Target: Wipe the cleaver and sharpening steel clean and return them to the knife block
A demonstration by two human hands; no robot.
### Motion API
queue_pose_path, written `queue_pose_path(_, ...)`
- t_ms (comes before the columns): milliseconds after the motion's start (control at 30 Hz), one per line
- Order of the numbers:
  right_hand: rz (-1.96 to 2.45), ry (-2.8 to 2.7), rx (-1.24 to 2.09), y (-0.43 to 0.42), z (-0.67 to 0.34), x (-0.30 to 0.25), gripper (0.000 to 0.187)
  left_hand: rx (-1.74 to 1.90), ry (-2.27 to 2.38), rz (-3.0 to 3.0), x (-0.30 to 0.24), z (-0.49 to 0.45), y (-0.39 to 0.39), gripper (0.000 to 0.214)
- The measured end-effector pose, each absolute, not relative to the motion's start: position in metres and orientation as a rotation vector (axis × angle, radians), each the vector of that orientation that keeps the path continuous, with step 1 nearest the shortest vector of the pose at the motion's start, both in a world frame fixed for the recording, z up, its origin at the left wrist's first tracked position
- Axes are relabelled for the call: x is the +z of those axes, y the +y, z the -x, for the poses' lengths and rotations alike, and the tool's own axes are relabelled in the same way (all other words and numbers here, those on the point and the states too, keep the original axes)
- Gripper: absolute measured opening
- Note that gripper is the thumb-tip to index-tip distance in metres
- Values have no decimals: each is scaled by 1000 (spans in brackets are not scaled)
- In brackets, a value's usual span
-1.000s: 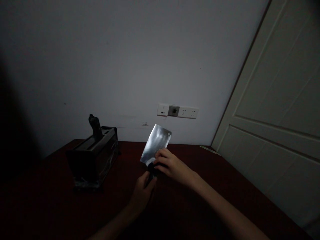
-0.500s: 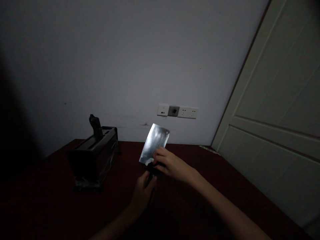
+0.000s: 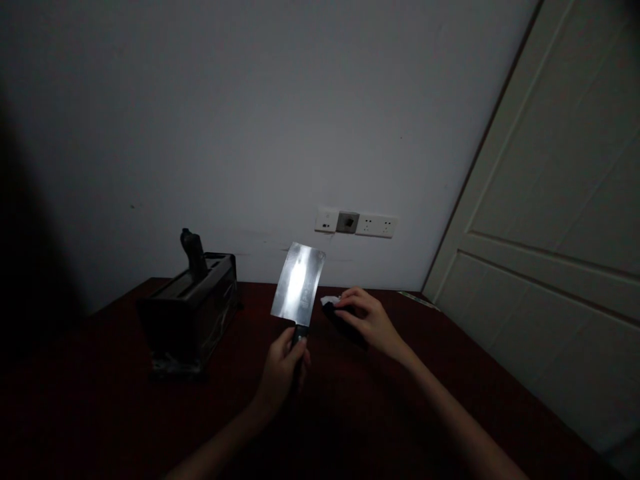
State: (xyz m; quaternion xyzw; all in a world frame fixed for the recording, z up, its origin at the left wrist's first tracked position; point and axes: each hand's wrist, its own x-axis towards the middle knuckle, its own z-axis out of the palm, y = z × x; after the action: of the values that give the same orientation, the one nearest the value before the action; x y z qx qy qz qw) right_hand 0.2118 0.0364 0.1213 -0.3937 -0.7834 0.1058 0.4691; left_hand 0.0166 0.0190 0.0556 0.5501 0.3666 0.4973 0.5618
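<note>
My left hand (image 3: 281, 373) is closed around the dark handle of a cleaver (image 3: 298, 284), whose broad shiny blade points up and away over the dark red table (image 3: 100, 413). My right hand (image 3: 367, 320) is to the right of the blade, fingers pinched on a small dark cloth with a white bit (image 3: 336, 311), close to the table top. The two hands are apart.
A dark knife block (image 3: 193, 310) stands at the left on the table, with one black knife handle (image 3: 191, 250) sticking up from it. A socket strip (image 3: 356, 223) is on the white wall behind. A white door (image 3: 555, 220) fills the right side.
My right hand has come off the blade and moved right with the cloth. The cleaver has turned more upright and shifted slightly left, now catching the light.
</note>
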Motion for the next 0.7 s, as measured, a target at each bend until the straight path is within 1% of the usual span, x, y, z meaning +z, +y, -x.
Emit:
queue_pose_path(200,1135,-1994,516,52,-209,32,6,1180,826,-1305,60,-17,19,27)
queue_pose_path(333,1220,-2100,509,53,-205,-6,15,1171,806,-1322,61,-16,17,27)
queue_pose_path(433,1263,-2165,440,51,-204,-15,18,1130,758,-1306,59,-17,18,29)
queue_pose_path(600,1319,-2232,239,40,-203,-12,21,1017,649,-1236,61,-19,19,34)
queue_pose_path(700,1348,-2194,225,36,-206,-10,28,987,604,-1223,70,-18,17,35)
